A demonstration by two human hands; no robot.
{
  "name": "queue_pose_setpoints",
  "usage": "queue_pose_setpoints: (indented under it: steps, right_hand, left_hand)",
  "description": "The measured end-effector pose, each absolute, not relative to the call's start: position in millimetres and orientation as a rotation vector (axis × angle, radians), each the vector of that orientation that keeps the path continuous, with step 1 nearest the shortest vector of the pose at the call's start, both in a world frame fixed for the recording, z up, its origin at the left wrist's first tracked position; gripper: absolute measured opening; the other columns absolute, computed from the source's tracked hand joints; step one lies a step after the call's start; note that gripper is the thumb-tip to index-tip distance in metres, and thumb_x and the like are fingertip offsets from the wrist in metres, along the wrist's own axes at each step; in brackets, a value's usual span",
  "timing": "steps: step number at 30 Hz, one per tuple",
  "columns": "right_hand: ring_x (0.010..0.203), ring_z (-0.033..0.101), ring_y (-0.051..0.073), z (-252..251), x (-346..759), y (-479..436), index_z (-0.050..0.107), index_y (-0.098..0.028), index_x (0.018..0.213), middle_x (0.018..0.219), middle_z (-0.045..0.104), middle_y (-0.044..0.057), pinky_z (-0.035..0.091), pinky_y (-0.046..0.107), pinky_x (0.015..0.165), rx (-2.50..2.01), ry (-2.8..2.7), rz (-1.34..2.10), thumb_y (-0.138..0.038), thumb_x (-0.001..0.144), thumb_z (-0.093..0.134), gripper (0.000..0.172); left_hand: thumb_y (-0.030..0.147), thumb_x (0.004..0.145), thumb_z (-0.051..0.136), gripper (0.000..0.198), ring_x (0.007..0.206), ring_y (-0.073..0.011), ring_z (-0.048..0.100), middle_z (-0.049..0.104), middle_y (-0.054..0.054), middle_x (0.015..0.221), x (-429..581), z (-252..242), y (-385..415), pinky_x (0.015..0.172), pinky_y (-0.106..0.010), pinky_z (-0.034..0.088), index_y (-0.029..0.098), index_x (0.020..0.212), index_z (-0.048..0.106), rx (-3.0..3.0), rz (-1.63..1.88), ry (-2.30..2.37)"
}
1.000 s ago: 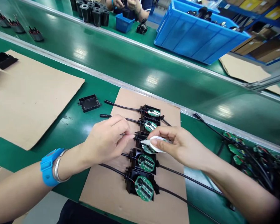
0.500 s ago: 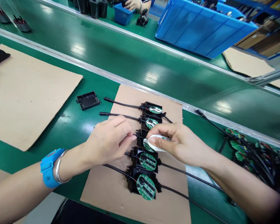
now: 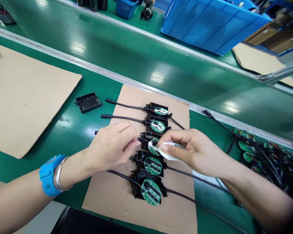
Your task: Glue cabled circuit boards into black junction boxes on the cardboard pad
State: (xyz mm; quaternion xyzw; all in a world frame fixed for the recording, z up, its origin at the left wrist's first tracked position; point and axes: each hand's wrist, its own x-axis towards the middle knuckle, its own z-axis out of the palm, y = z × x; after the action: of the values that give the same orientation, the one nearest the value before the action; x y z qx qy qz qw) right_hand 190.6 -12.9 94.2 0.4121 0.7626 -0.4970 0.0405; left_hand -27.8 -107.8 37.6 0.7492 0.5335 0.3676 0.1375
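5 black housings with round green boards lie in a row on cardboard (image 3: 127,201). Left hand (image 3: 112,146) pinches the cable at the 3rd housing (image 3: 148,139); right hand (image 3: 192,149) grips a white tube (image 3: 169,151), whose tip has moved further onto that board since 1 second ago.

The table (image 3: 127,61) is glossy green with a silver rail; the cardboard sheet (image 3: 127,198) at centre is tan; the housings (image 3: 146,190) are black, each carrying a round green circuit board (image 3: 150,191) with pale silver stripes; the tube (image 3: 169,151) is white; the wristband (image 3: 47,175), lower left, is bright blue; the bin (image 3: 210,26), upper right, is blue.
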Motion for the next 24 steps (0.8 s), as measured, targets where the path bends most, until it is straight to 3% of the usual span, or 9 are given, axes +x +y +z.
queue_pose_setpoints:
  steps: [24]
  right_hand:
    - [0.063, 0.051, 0.012, 94.7, 197.4, -4.5, 0.063, -0.014, 0.073, 0.069, 0.061, 0.004, 0.04, 0.025, 0.058, 1.232, 2.428, -1.585, -0.037, 0.083, 0.059, 0.025]
  left_hand:
    - [0.017, 0.087, 0.054, 0.009, 0.076, -0.0135, 0.058, 0.059, -0.004, 0.081, -24.0, 41.4, -107.4, 0.067, -0.025, 0.05, 0.013, 0.08, 0.057, 2.209, 1.005, 1.494]
